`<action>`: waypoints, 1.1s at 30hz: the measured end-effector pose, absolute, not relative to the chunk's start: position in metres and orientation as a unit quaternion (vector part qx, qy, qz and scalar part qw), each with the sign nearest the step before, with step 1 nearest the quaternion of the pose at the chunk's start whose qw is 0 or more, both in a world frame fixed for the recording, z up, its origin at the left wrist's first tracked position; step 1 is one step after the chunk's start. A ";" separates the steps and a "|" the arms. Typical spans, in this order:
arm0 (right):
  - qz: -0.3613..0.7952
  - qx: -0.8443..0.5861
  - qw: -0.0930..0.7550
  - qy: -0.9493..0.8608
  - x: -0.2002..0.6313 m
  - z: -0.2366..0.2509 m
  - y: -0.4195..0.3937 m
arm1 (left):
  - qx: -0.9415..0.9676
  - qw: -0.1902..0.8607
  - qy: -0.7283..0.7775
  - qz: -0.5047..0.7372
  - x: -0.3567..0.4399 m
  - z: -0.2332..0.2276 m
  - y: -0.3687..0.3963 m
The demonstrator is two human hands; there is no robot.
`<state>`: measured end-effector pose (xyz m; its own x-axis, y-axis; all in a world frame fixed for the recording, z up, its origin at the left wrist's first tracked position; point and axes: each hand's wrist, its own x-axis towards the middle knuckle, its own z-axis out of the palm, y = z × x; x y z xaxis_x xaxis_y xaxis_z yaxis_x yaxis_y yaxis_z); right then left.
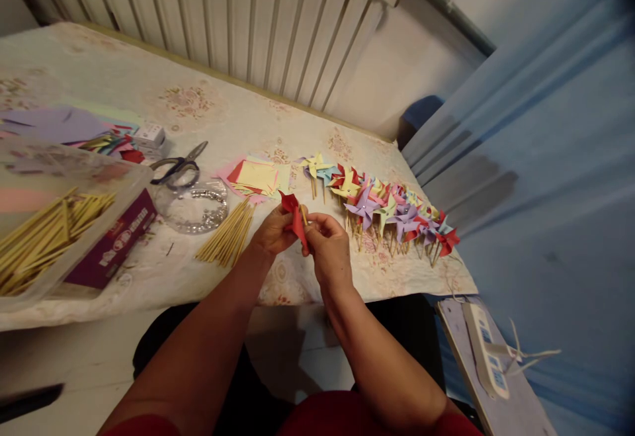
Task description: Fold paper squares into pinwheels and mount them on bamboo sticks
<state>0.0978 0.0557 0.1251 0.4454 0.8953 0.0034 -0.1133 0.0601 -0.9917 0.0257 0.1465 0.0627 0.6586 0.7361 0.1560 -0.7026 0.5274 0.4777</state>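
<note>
My left hand (275,231) pinches a red paper pinwheel (292,214), turned nearly edge-on, just above the table's front part. My right hand (330,247) is closed on a short tan stick (304,216) at the back of the pinwheel; the fingers hide most of that stick. Left of my hands a fan of similar sticks (228,232) lies on the cloth. Beyond them rests a stack of coloured paper squares (255,176). To the right, many finished paper pinwheels (364,208) on sticks lie in an overlapping row.
A clear round dish (173,214) of small shiny pieces and dark-handled scissors (178,169) lie left. A plastic bin (133,181) holds more sticks; coloured paper (54,125) and a small white box (149,135) sit behind it. A power strip (483,350) is at right, beside a blue curtain (546,158).
</note>
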 end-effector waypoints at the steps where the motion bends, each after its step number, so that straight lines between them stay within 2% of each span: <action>1: 0.403 -0.555 0.642 -0.343 0.098 0.125 0.056 | 0.262 0.875 0.031 0.405 0.025 0.063 0.147; 33: 0.384 -0.589 0.614 -0.359 0.096 0.127 0.052 | 0.246 0.880 0.009 0.406 0.023 0.064 0.143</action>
<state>0.0961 0.0521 0.1274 0.4470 0.8945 -0.0106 -0.0481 0.0122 -0.9988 0.0226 0.1426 0.0641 0.6705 0.7187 0.1840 -0.7102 0.5500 0.4395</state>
